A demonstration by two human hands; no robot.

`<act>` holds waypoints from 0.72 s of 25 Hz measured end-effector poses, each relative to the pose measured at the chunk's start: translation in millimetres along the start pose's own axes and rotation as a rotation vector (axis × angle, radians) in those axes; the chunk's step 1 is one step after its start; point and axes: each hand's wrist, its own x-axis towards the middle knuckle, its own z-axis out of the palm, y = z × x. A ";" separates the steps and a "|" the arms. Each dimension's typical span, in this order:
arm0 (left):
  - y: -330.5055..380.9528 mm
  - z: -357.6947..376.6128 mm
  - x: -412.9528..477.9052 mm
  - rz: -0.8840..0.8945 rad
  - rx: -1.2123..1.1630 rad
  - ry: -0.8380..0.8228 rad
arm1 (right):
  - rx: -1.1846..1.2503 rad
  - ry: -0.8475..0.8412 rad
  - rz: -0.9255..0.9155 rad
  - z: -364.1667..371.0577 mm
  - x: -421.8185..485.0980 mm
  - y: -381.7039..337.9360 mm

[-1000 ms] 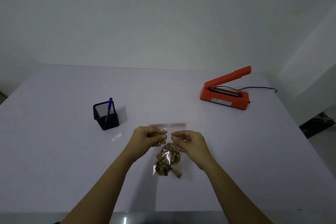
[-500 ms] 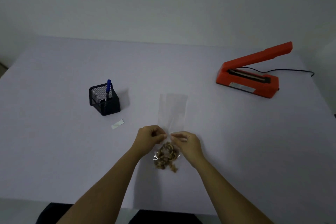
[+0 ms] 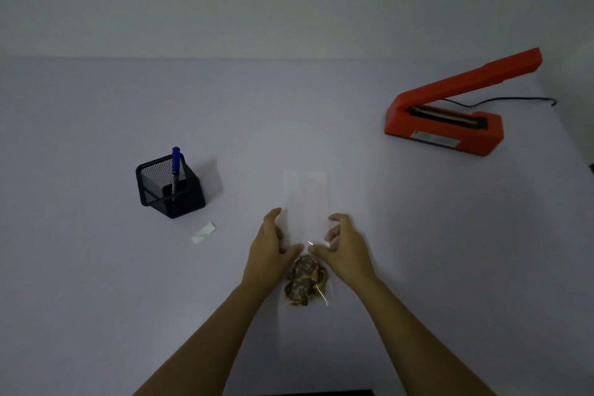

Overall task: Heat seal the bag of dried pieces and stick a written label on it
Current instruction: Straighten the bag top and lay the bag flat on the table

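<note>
A clear plastic bag (image 3: 307,199) lies flat on the white table (image 3: 96,283), its open end pointing away from me. Brown dried pieces (image 3: 305,280) are bunched at its near end. My left hand (image 3: 268,247) and my right hand (image 3: 347,251) flank the bag's middle with fingers apart and curved. Both thumbs press on the film just above the pieces. A small white label (image 3: 203,232) lies to the left. At the far right stands the orange heat sealer (image 3: 450,119) with its arm raised.
A black mesh pen holder (image 3: 170,193) with a blue pen (image 3: 175,164) stands at the left, behind the label. The sealer's black cable (image 3: 514,100) runs off the right edge. A white wall rises behind the table.
The bag has gone from lifted and pinched at its top to lying flat on the table. Both hands have let go of their pinch and spread along the bag's sides.
</note>
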 end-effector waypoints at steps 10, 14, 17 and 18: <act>-12.3 -3.6 14.5 0.365 0.312 -0.192 | -0.409 -0.224 -0.447 0.2 4.8 -3.5; -13.8 -6.0 21.1 0.392 0.344 -0.229 | -0.355 -0.203 -0.444 -3.1 9.1 1.0; -13.4 -8.0 21.3 0.383 0.343 -0.240 | -0.357 -0.199 -0.442 0.6 11.2 0.9; -12.7 -8.4 22.3 0.375 0.341 -0.240 | -0.358 -0.193 -0.444 1.4 12.8 2.0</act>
